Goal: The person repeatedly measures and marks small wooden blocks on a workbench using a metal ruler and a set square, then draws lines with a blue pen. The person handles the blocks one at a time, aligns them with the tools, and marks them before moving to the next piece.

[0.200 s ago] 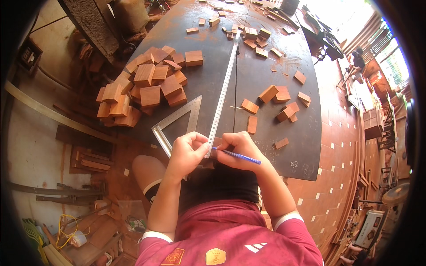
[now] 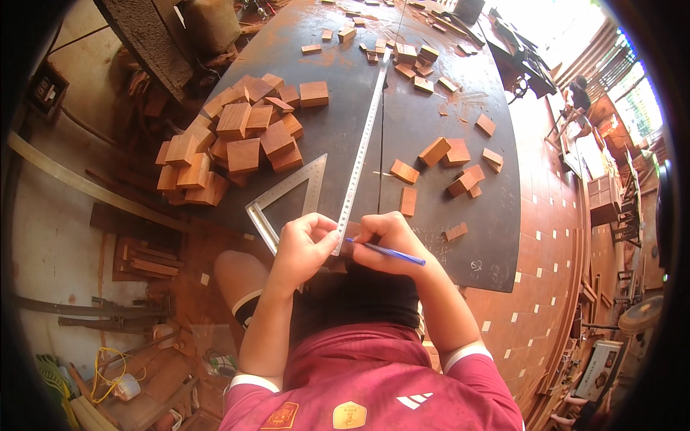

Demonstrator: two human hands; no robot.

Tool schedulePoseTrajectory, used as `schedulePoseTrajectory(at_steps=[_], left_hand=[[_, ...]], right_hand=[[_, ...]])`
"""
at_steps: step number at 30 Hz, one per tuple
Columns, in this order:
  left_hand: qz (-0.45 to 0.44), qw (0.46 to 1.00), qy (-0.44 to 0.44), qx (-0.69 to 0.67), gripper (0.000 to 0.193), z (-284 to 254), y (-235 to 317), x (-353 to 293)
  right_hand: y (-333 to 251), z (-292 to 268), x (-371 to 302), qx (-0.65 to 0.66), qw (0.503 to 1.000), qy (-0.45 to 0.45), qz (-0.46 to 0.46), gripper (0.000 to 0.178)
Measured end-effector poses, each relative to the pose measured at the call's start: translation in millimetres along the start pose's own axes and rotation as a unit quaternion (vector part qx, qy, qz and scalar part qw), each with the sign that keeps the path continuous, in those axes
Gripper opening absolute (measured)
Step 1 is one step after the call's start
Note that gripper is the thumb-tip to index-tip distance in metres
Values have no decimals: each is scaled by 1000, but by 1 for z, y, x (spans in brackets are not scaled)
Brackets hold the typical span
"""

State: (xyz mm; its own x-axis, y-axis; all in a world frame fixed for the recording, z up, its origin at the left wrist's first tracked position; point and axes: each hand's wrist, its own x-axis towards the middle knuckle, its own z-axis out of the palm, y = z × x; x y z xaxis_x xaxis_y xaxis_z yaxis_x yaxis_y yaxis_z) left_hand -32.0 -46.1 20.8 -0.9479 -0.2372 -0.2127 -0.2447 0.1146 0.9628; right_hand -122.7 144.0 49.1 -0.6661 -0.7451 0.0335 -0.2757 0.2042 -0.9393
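A long steel ruler (image 2: 364, 140) runs from the table's near edge toward the far end. My left hand (image 2: 303, 248) pinches its near end between thumb and fingers. Close beside it, my right hand (image 2: 388, 237) is closed around a blue pen (image 2: 395, 253), its tip at the ruler's right edge. A brown wooden piece (image 2: 351, 231) shows partly under the ruler, between my hands; the rest of it is hidden. Left of the ruler lies a metal set square (image 2: 313, 188), its thick edge close to my left hand.
A heap of wooden blocks (image 2: 243, 155) covers the table's left side. More loose blocks (image 2: 457, 152) lie to the right, and small offcuts (image 2: 424, 85) at the far end. Past the dark tabletop's (image 2: 496, 215) right edge is a tiled floor (image 2: 532, 287). Another person (image 2: 579, 93) is far off at right.
My right hand and the pen have shifted very slightly to the right. My left hand, the ruler and the set square stay in place.
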Motion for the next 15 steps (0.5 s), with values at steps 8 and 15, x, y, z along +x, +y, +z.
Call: schedulePoseTrajectory(at_steps=[8,15], left_hand=[[10,1000,6,-9,12,0,-5,6],[77,985,119,95,22,-3,2,5]], right_hand=[[4,0,3,-2,1000,3,-8,18],[18,2,-5,56,996,61,-20,18]])
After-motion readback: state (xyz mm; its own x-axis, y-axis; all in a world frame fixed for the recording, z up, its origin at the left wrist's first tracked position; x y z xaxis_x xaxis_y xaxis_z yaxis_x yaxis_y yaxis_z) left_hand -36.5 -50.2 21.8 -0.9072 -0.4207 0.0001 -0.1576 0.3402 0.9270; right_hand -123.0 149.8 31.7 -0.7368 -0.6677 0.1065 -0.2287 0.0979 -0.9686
